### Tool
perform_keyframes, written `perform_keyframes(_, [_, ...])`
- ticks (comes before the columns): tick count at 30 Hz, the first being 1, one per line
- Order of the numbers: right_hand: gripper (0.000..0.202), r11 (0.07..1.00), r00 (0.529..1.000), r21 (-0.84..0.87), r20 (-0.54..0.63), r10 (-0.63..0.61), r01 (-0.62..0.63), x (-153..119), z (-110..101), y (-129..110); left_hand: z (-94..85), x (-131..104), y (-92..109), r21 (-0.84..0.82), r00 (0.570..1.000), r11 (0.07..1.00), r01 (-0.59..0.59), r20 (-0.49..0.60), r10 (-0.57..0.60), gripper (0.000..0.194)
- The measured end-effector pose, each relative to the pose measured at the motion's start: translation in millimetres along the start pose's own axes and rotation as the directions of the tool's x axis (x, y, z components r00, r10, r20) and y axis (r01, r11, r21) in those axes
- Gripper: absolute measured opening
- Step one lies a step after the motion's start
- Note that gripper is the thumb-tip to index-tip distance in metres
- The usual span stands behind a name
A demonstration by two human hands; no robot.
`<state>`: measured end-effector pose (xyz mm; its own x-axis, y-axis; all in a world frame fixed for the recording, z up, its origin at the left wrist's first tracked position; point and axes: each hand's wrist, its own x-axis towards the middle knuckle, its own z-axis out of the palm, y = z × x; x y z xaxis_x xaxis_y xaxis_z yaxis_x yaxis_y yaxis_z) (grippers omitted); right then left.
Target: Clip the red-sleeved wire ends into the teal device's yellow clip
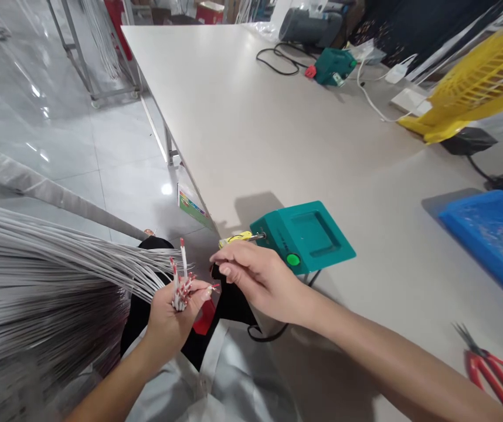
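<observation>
My left hand (pixel 176 319) is closed around a bundle of thin white cables (pixel 139 269) with stripped red ends pointing up and right. Between its thumb and index finger one red wire end (pixel 215 286) sticks out to the right. Just to the right, my right hand (pixel 260 281) hovers by the table edge, fingers loosely curved and thumb slightly apart, with nothing visible in it. Behind that hand stands a small green machine (pixel 322 231) with a green button (pixel 293 259), a metal shaft and a yellow tag (pixel 236 238) at its left side.
A blue tray (pixel 498 228) of small bits and red-handled pliers (pixel 489 369) lie on the right of the white table (pixel 234 117). Further back are a second green machine (pixel 333 65), a grey motor (pixel 311 26), cords and a yellow fan (pixel 484 76). Many cables hang at the left.
</observation>
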<state>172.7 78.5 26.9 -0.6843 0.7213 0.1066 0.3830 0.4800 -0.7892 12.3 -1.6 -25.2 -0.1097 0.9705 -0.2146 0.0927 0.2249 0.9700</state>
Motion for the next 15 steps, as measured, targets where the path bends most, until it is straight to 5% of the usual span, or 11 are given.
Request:
perform_keyframes(5, [0.01, 0.986, 0.998, 0.166, 0.06, -0.024, 0.014, -1.5, 14.7, 1.0, -1.2, 0.9, 6.8, -0.159, 0.996, 0.984, 0.082, -0.015, -0.086, 0.013])
perform_keyframes(11, [0.01, 0.866, 0.973, 0.481, -0.101, 0.208, -0.136, -3.9, 40.5, 7.7, -3.8, 0.1, -2.4, -0.258, 0.991, 0.957, 0.135, 0.037, -0.129, 0.016])
perform_keyframes(15, [0.013, 0.866, 0.942, 0.46, -0.161, 0.296, -0.193, -4.7, 46.7, 5.6, -3.2, -1.2, -6.8, -0.312, 0.99, 0.94, 0.139, 0.051, -0.129, 0.017])
